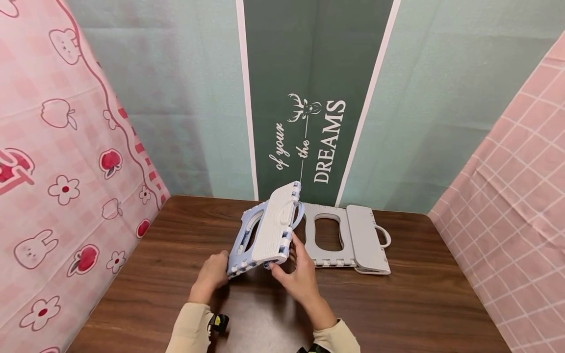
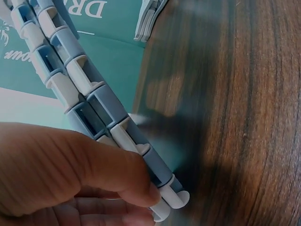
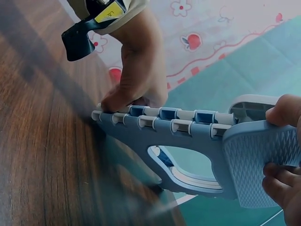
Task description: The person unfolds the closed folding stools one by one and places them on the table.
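Observation:
A blue and white folding stool (image 1: 275, 223) is tilted up off the table, folded nearly flat. My left hand (image 1: 212, 274) pinches its lower left corner; in the left wrist view the thumb (image 2: 89, 162) presses over the row of blue and white hinges (image 2: 80, 70). At the stool's right end, my right hand (image 1: 302, 274) holds the lower corner by the white panel. From the right wrist view, its fingers (image 3: 280, 181) lie on a textured blue panel (image 3: 249, 162), beside the oval leg opening. A blue carry handle (image 1: 299, 214) sticks out from the right edge.
Behind and right, a second, light grey folding stool (image 1: 362, 230) lies folded on the brown wooden table (image 1: 419, 304), its handle (image 1: 384, 237) pointing right. Green cloth (image 1: 194, 98) hangs at the back. Pink patterned cloths stand at the left (image 1: 66, 162) and right (image 1: 521, 196).

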{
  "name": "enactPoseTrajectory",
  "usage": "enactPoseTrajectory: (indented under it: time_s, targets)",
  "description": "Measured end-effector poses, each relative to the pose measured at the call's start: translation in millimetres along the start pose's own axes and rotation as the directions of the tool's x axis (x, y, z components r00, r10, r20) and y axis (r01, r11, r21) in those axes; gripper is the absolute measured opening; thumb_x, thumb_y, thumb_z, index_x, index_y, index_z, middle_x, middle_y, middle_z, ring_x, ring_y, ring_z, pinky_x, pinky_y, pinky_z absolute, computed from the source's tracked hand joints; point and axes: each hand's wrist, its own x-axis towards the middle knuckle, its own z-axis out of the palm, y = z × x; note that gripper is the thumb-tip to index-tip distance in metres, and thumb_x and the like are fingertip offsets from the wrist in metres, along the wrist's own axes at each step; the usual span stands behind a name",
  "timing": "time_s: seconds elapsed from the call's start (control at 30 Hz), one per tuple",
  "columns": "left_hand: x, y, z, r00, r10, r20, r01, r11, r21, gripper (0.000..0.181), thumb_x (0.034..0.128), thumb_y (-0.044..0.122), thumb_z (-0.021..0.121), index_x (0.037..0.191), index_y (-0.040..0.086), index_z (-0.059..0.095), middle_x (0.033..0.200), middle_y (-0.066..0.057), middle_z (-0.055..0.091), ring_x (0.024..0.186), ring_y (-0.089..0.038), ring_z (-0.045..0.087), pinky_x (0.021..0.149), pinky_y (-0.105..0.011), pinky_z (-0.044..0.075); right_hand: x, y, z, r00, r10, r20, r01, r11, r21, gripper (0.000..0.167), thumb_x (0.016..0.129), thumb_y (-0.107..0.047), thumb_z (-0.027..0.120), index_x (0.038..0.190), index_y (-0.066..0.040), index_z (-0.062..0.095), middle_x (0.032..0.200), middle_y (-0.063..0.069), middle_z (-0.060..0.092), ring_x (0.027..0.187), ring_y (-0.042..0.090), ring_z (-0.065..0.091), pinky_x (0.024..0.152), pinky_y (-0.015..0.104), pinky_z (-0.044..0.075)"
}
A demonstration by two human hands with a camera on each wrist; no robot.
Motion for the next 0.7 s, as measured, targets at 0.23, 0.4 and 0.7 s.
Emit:
enactPoseTrajectory:
  time_s: [0.23, 0.4, 0.7]
  targets:
    - [2.2, 4.1, 0.7, 1.000, -0.007, 0.014, 0.007, 0.999, -0.043, 0.039, 0.0514, -0.006, 0.077, 0.079, 0.004, 0.051, 0.071, -0.012, 0.056, 0.063, -0.028, 0.054, 0.057, -0.043, 0.045, 3.4, 0, 1, 0.998, -0.063, -0.024, 0.063, 0.998, -0.007, 0.074, 0.062, 0.010, 0.073, 0.126, 0.021, 0.038, 0.110, 0.031, 0.055, 0.092, 0.039, 0.059, 0.076, 0.047, 0.049]
    - [3.2, 5.4, 1.0, 0.999, -0.022, 0.026, 0.024, 0.994, -0.110, 0.040, 0.0504, -0.004, 0.077, 0.082, 0.004, 0.054, 0.071, -0.007, 0.055, 0.064, -0.023, 0.050, 0.058, -0.039, 0.044, 4.1, 20, 4, 0.995, -0.091, -0.035, 0.088, 0.994, -0.058, 0.077, 0.062, 0.005, 0.072, 0.130, 0.015, 0.038, 0.109, 0.025, 0.057, 0.090, 0.034, 0.061, 0.076, 0.042, 0.051]
    - [4.2, 8.4, 3.6, 0.999, -0.018, 0.051, 0.029, 0.975, -0.219, 0.044, 0.0489, -0.005, 0.079, 0.086, 0.004, 0.058, 0.074, -0.004, 0.060, 0.065, -0.019, 0.050, 0.060, -0.035, 0.044, 9.8, 38, 7, 0.997, -0.079, 0.012, 0.079, 0.995, -0.053, 0.079, 0.069, -0.004, 0.067, 0.141, -0.003, 0.034, 0.118, 0.011, 0.055, 0.093, 0.022, 0.061, 0.079, 0.034, 0.050]
